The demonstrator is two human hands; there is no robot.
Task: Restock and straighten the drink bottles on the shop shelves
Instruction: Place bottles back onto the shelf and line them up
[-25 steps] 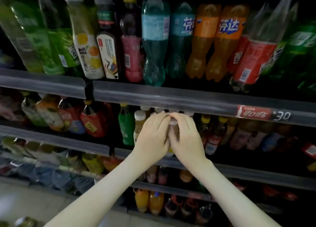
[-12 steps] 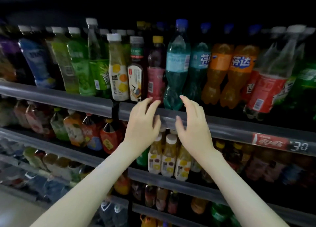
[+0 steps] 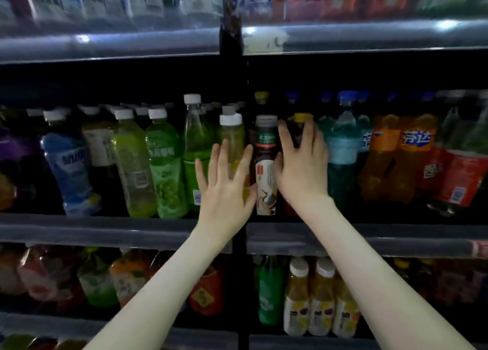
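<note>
Both my hands are up at the middle shelf (image 3: pixel 105 231). My right hand (image 3: pixel 301 165) grips a dark bottle with a yellow cap (image 3: pixel 301 128), fingers wrapped round its neck and shoulder. Just left of it stands a dark tea bottle with a white and red label (image 3: pixel 265 170). My left hand (image 3: pixel 227 188) is spread with straight fingers in front of a yellow juice bottle with a white cap (image 3: pixel 232 136); whether it touches the bottle is unclear.
Green tea bottles (image 3: pixel 163 165) and a blue sports drink (image 3: pixel 68 170) fill the shelf's left side. Teal soda (image 3: pixel 340 151), orange soda (image 3: pixel 396 159) and red cola (image 3: pixel 459 178) stand to the right. A lower shelf holds yellow juice bottles (image 3: pixel 319 299). A black upright (image 3: pixel 237 244) divides the shelving.
Both hands rose from the small bottles on the lower shelf, past the shelf rail, to the middle shelf. My right hand took hold of the yellow-capped bottle. The view tilted upward.
</note>
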